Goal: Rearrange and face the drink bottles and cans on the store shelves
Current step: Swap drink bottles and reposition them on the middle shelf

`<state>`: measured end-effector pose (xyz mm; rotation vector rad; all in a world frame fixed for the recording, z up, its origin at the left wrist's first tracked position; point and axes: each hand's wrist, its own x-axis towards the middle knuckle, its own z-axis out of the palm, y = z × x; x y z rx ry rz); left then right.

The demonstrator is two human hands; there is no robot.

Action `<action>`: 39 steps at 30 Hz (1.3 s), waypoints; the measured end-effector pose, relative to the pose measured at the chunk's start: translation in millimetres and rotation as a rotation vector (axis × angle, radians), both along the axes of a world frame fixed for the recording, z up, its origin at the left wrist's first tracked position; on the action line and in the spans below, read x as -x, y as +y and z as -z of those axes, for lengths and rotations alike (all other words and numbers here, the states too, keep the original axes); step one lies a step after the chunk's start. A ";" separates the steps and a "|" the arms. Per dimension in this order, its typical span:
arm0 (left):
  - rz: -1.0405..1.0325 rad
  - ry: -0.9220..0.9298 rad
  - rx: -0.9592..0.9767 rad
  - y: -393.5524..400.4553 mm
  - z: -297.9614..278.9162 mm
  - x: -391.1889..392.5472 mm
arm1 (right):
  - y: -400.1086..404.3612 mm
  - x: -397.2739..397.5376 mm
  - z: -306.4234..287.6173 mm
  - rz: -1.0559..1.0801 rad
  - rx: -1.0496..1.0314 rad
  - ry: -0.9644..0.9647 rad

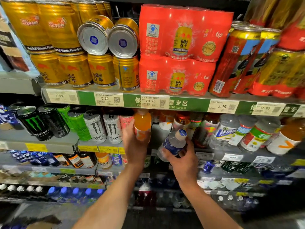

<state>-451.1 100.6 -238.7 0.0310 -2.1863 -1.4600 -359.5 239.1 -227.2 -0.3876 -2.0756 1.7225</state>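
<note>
From the head view, the left hand (134, 142) is up at the middle shelf (92, 142); its fingers wrap around an orange bottle (142, 125) that stands upright just right of the pale cans (105, 128); it looks like the hand is sliding the bottle into its spot or turning the label to the front. The right hand (182, 160) is nearer and a bit lower; its fingers grip a clear bottle with a blue label (173, 142), tipped so the cap points up and right; I think it is held out of the way to wait for a place. There is a dark gap on the shelf between the two hands, and that may be where a bottle goes. To the right stand more bottles (247, 133), some leaning; to the left stand black and green cans (44, 123). On the top shelf (105, 100), two gold cans (108, 37) lie on their sides on top of upright ones; they likely need standing up too.
</note>
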 end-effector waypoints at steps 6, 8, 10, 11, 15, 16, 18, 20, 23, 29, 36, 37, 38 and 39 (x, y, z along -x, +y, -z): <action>-0.069 0.040 -0.043 6.3 7.5 -3.5 | 16.6 -11.9 0.6 0.024 0.012 -0.022; -0.102 0.019 -0.028 15.7 8.2 -12.1 | 28.0 -16.5 -0.9 0.049 0.024 -0.011; -0.082 0.015 0.020 32.7 4.3 -27.4 | 44.1 -22.9 -4.4 0.071 0.030 0.001; -0.043 0.019 0.031 43.5 2.1 -36.9 | 54.0 -27.5 -7.0 0.081 0.027 0.006; 0.139 0.067 -0.065 104.8 -5.3 -74.7 | 108.5 -50.2 -10.7 0.124 0.068 0.029; 0.177 0.062 -0.095 124.1 -7.9 -84.0 | 124.7 -58.1 -12.1 0.138 0.060 0.043; 0.235 0.015 -0.133 165.8 -14.2 -104.2 | 161.1 -77.1 -14.4 0.172 0.048 0.064; 0.285 -0.021 -0.158 209.5 -17.1 -124.8 | 201.2 -99.3 -16.1 0.206 0.043 0.068; 0.342 -0.039 -0.136 272.9 -17.1 -152.9 | 263.1 -133.1 -13.8 0.219 0.003 0.045; 0.470 -0.155 -0.133 382.0 -5.4 -197.2 | 362.3 -188.1 -4.7 0.283 0.001 -0.014; 0.624 -0.292 -0.238 480.1 -9.3 -209.9 | 446.1 -213.7 -6.6 0.465 0.020 -0.042; 0.664 -0.310 -0.270 491.6 -9.0 -207.4 | 457.7 -213.3 -6.3 0.485 0.025 -0.042; 0.702 -0.323 -0.283 503.5 -9.1 -204.5 | 468.4 -212.8 -6.8 0.506 0.030 -0.040; 0.735 -0.342 -0.277 515.2 -9.7 -201.1 | 478.7 -212.3 -6.1 0.527 0.035 -0.041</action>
